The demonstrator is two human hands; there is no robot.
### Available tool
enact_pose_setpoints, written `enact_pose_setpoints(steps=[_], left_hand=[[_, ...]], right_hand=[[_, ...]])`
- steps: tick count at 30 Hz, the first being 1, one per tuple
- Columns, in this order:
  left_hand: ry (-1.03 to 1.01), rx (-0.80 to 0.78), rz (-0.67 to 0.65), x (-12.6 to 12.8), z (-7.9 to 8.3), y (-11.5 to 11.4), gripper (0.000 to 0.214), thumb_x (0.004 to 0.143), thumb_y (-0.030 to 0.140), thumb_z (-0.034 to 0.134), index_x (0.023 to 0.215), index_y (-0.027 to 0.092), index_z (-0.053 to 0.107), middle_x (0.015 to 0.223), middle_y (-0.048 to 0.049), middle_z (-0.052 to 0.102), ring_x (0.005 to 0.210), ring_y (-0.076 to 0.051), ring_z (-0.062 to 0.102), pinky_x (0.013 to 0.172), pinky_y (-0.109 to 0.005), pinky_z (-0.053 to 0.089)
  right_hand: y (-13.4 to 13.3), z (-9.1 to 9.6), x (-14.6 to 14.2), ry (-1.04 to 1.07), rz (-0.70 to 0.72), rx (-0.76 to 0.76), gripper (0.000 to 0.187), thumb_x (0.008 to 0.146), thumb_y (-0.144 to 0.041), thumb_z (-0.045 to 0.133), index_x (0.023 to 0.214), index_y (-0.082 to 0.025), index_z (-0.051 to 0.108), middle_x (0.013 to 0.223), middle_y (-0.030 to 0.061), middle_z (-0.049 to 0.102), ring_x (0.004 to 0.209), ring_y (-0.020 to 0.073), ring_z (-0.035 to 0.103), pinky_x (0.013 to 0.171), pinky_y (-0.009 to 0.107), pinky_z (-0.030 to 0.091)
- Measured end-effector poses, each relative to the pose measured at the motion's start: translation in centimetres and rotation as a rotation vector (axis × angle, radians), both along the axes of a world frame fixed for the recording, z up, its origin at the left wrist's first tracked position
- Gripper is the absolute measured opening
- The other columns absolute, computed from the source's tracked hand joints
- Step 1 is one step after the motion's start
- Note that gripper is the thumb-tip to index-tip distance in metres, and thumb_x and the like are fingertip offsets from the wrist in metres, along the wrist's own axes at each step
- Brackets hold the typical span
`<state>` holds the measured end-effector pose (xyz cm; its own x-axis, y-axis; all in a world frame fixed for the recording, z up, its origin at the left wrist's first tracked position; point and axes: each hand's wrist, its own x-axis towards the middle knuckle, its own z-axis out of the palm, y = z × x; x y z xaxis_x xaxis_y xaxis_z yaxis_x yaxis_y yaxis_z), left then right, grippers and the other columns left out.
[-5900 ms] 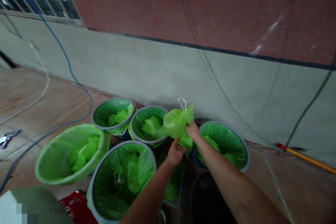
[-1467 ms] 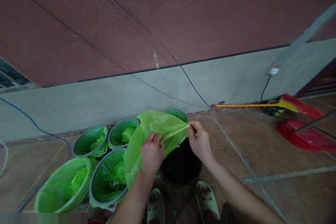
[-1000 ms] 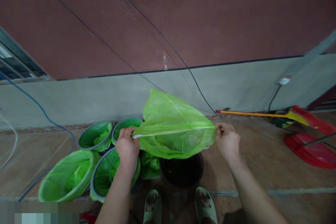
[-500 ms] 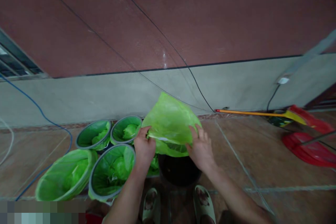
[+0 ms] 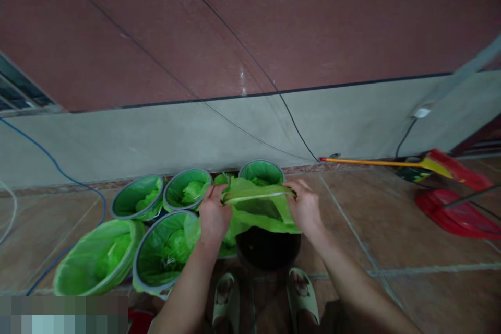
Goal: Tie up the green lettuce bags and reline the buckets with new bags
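Observation:
A thin green plastic bag [image 5: 258,210] is stretched between my two hands just above a black bin [image 5: 268,251] that has no liner. My left hand [image 5: 213,215] grips the bag's rim on the left side. My right hand [image 5: 305,207] pinches the rim on the right. The bag's mouth is held partly apart, and its body hangs down toward the black bin's opening. My feet in pale slippers [image 5: 303,297] stand right behind the bin.
Several grey bins with green liners [image 5: 166,250] stand to the left and behind, along a grey and maroon wall. A yellow-handled broom [image 5: 391,163] and red dustpan [image 5: 457,214] lie at right. A blue cable [image 5: 58,172] runs at left.
The bag, pulled from a bunch and spread wide between my hands a second ago, has come down from in front of the wall to just over the black bin, with my hands closer together.

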<state>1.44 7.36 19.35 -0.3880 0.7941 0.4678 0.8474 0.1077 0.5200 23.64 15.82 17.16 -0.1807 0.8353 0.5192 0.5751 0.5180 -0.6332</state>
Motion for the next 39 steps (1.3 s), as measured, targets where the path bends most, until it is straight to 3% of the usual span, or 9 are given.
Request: enact_pose_setpoints(steps=[7,12,15,18,22,25,27,34,39], left_hand=[[0.007,0.039,0.100,-2.1,1.1,-0.5,0.045,0.064,0.006,0.049,0.105,0.016,0.066,0.101,-0.0082,0.066,0.087,-0.021,0.064,0.082,-0.033,0.052],[0.027,0.085,0.139,-2.5,1.5,-0.9,0.046,0.063,0.006,0.050,0.105,0.017,0.066,0.101,-0.0073,0.065,0.092,-0.022,0.064,0.084,-0.033,0.052],[-0.003,0.080,0.054,-1.2,1.4,-0.9,0.044,0.065,0.007,0.054,0.106,0.019,0.065,0.098,-0.0056,0.064,0.092,-0.021,0.064,0.085,-0.033,0.052],[-0.089,0.037,-0.133,0.6,1.1,-0.6,0.044,0.066,0.007,0.056,0.107,0.019,0.064,0.097,-0.0044,0.064,0.090,-0.019,0.063,0.085,-0.031,0.052],[-0.213,-0.011,-0.316,2.6,0.8,-0.5,0.048,0.066,0.003,0.054,0.111,0.020,0.063,0.094,-0.0028,0.064,0.090,-0.017,0.062,0.086,-0.031,0.051],[-0.299,-0.066,-0.415,3.3,0.8,-0.5,0.051,0.066,0.000,0.052,0.111,0.020,0.064,0.094,-0.0014,0.065,0.089,-0.015,0.063,0.088,-0.030,0.050],[-0.350,-0.096,-0.460,3.5,0.8,-0.6,0.050,0.066,0.000,0.052,0.110,0.020,0.064,0.094,-0.0016,0.066,0.090,-0.014,0.063,0.088,-0.029,0.049],[-0.474,-0.165,-0.563,2.2,0.8,-0.9,0.048,0.075,0.015,0.067,0.122,0.019,0.059,0.104,-0.0050,0.067,0.092,-0.015,0.063,0.086,-0.029,0.050],[-0.169,-0.049,-0.460,2.3,0.8,-0.9,0.036,0.080,0.012,0.059,0.115,0.020,0.062,0.094,-0.0044,0.065,0.089,-0.016,0.062,0.085,-0.031,0.051]], right_hand=[[1.7,0.1,2.5,-0.042,-0.146,-0.056,0.032,0.070,-0.010,0.047,0.091,-0.017,0.070,0.091,0.0067,0.069,0.082,0.0189,0.064,0.078,0.031,0.050],[2.2,-0.6,3.6,-0.261,-0.274,-0.153,0.032,0.074,-0.010,0.049,0.095,-0.018,0.071,0.091,0.0102,0.071,0.078,0.0215,0.067,0.074,0.032,0.049],[1.0,-1.0,2.8,-0.462,-0.290,-0.242,0.027,0.076,-0.019,0.057,0.099,-0.019,0.071,0.094,0.0147,0.069,0.074,0.0247,0.066,0.068,0.036,0.048],[-0.8,-1.0,1.0,-0.557,-0.208,-0.173,0.046,0.068,-0.021,0.070,0.113,-0.018,0.066,0.119,0.0206,0.060,0.097,0.0350,0.062,0.079,0.048,0.048],[-2.8,-0.4,-1.7,-0.367,0.107,-0.038,0.055,0.071,-0.018,0.068,0.125,-0.020,0.058,0.132,0.0155,0.054,0.119,0.0322,0.050,0.098,0.051,0.041],[-3.5,0.1,-3.0,-0.157,0.375,-0.079,0.034,0.076,-0.014,0.060,0.110,-0.018,0.063,0.111,0.0086,0.064,0.105,0.0215,0.057,0.094,0.038,0.045],[-3.7,0.3,-3.4,-0.091,0.432,-0.132,0.020,0.075,-0.010,0.057,0.092,-0.018,0.065,0.091,0.0045,0.066,0.089,0.0178,0.059,0.083,0.032,0.047],[-2.9,0.2,-2.8,0.094,0.216,-0.230,0.013,0.071,-0.012,0.053,0.078,-0.019,0.061,0.073,-0.0010,0.061,0.065,0.0129,0.055,0.065,0.023,0.041],[-2.7,0.6,-2.4,0.031,0.086,-0.110,0.012,0.066,-0.009,0.050,0.065,-0.020,0.049,0.066,-0.0033,0.050,0.061,0.0118,0.048,0.059,0.022,0.034]])
